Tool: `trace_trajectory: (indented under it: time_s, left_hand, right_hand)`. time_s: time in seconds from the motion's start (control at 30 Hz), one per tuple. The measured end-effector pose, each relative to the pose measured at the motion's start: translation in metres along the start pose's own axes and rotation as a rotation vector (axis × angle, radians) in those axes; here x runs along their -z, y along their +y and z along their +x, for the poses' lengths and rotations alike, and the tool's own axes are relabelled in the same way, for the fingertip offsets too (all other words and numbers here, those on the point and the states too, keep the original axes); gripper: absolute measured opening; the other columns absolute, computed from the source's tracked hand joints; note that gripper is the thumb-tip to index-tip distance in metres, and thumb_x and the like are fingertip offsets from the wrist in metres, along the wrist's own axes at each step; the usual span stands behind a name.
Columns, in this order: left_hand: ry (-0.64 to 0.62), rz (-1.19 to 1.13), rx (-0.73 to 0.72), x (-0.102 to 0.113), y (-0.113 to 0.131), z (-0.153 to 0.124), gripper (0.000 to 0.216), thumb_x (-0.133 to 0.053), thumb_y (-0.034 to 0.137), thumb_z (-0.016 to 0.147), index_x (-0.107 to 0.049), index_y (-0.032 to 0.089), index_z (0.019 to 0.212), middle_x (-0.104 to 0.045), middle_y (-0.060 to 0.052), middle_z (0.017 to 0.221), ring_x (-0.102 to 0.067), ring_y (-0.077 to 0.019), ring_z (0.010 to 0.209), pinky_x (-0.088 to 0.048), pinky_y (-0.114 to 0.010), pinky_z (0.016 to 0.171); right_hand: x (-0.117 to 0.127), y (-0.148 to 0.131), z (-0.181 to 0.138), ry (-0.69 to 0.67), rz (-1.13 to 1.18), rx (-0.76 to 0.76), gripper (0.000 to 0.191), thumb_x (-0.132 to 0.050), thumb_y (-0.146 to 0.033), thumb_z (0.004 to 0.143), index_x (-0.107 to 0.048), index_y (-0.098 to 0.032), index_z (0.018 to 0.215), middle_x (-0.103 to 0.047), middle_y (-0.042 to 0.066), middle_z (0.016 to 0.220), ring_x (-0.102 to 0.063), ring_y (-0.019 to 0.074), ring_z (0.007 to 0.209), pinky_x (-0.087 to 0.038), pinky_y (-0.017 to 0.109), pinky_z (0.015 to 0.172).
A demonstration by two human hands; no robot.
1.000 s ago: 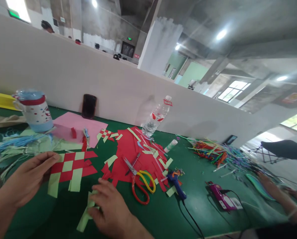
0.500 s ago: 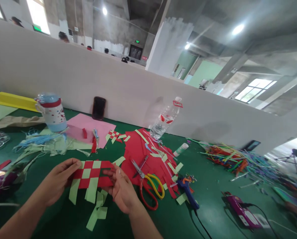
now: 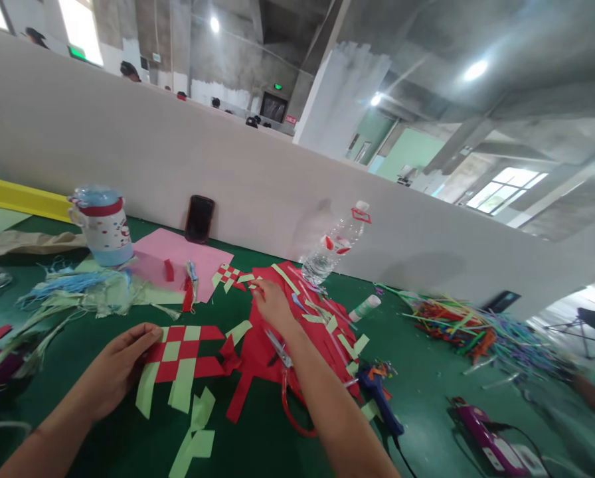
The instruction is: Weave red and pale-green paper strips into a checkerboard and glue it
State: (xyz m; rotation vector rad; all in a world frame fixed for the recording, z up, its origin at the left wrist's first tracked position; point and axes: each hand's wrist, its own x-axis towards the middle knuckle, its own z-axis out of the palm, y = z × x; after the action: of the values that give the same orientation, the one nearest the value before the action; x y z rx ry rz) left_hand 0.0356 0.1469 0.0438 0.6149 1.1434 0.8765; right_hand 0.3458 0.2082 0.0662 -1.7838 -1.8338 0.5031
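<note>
Weave (image 3: pixel 178 352) sits in the left hand (image 3: pixel 113 365), thumb and fingers clamped on its upper left corner; that edge hold probably keeps the crossed squares from slipping while leaving the ends free, red ones to the right of the grip, green ones below. Beyond and to the right of that grip, the right hand (image 3: pixel 275 305) reaches to the strip ends of a small weave (image 3: pixel 226 273); whether its fingertips are closed on one, I cannot tell. Scissors (image 3: pixel 279 348) lie partly under the right forearm, on red paper (image 3: pixel 260 325), seemingly parked within easy reach. Green strips (image 3: pixel 202 443) lie loose, below and right of the left grip.
</note>
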Motion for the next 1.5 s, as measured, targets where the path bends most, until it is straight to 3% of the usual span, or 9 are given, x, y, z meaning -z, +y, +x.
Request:
trace_trajectory:
  time_s: [0.07, 0.23, 0.43, 0.73, 1.1, 1.33, 1.5]
  left_hand:
    - [-0.02, -0.005, 0.014, -0.001, -0.006, 0.001, 0.055, -0.095, 0.057, 0.055, -0.06, 0.025, 0.084, -0.068, 0.007, 0.067, -0.063, -0.0132, 0.055, -0.053, -0.022, 0.049]
    - [-0.078, -0.008, 0.048, -0.006, -0.012, 0.0, 0.049, -0.091, 0.059, 0.061, -0.062, 0.025, 0.08, -0.068, 0.005, 0.067, -0.064, -0.015, 0.057, -0.054, -0.024, 0.051]
    - [-0.007, -0.06, 0.078, 0.0, -0.006, 0.004, 0.054, -0.095, 0.059, 0.054, -0.061, 0.026, 0.081, -0.068, 0.007, 0.065, -0.063, -0.0146, 0.054, -0.053, -0.024, 0.048]
    - [0.022, -0.062, 0.08, 0.001, -0.005, 0.004, 0.054, -0.094, 0.059, 0.053, -0.062, 0.026, 0.082, -0.069, 0.006, 0.066, -0.064, -0.0157, 0.054, -0.054, -0.025, 0.047]
    - [0.046, -0.049, 0.033, 0.001, 0.0, 0.004, 0.053, -0.093, 0.059, 0.054, -0.062, 0.026, 0.081, -0.067, 0.006, 0.064, -0.063, -0.0136, 0.053, -0.052, -0.022, 0.046]
    - [0.048, -0.05, 0.026, 0.001, 0.001, 0.004, 0.057, -0.095, 0.061, 0.051, -0.064, 0.026, 0.084, -0.068, 0.007, 0.065, -0.061, -0.0123, 0.052, -0.052, -0.021, 0.047]
    - [0.057, -0.046, 0.054, 0.003, -0.002, 0.003, 0.061, -0.097, 0.061, 0.042, -0.063, 0.028, 0.081, -0.068, 0.008, 0.065, -0.064, -0.0145, 0.055, -0.054, -0.023, 0.046]
  right_hand:
    - [-0.007, 0.009, 0.032, -0.012, -0.113, -0.004, 0.027, -0.065, -0.029, 0.102, -0.066, -0.019, 0.127, -0.065, 0.01, 0.137, -0.061, 0.0282, 0.127, -0.048, 0.053, 0.11]
    - [-0.029, 0.029, 0.077, -0.036, -0.326, -0.032, 0.035, -0.067, -0.036, 0.102, -0.063, -0.019, 0.132, -0.063, 0.01, 0.136, -0.066, 0.0269, 0.116, -0.057, 0.05, 0.098]
    - [-0.036, 0.042, 0.09, -0.074, -0.439, -0.047, 0.033, -0.067, -0.036, 0.102, -0.064, -0.019, 0.129, -0.065, 0.01, 0.133, -0.067, 0.0259, 0.114, -0.058, 0.048, 0.096]
    - [-0.03, 0.041, 0.098, -0.132, -0.421, -0.091, 0.032, -0.066, -0.036, 0.102, -0.064, -0.019, 0.128, -0.065, 0.009, 0.131, -0.068, 0.0247, 0.11, -0.059, 0.046, 0.094]
    - [-0.024, 0.04, 0.09, -0.109, -0.272, -0.117, 0.031, -0.066, -0.036, 0.102, -0.065, -0.018, 0.127, -0.067, 0.009, 0.127, -0.069, 0.0232, 0.106, -0.06, 0.044, 0.09]
    - [0.02, 0.056, 0.069, -0.006, -0.227, -0.147, 0.031, -0.066, -0.037, 0.102, -0.065, -0.018, 0.126, -0.067, 0.009, 0.127, -0.069, 0.0238, 0.107, -0.059, 0.045, 0.092]
    - [0.042, 0.065, 0.032, -0.009, -0.227, -0.184, 0.028, -0.066, -0.037, 0.102, -0.066, -0.017, 0.122, -0.069, 0.008, 0.122, -0.07, 0.0223, 0.102, -0.06, 0.043, 0.09]
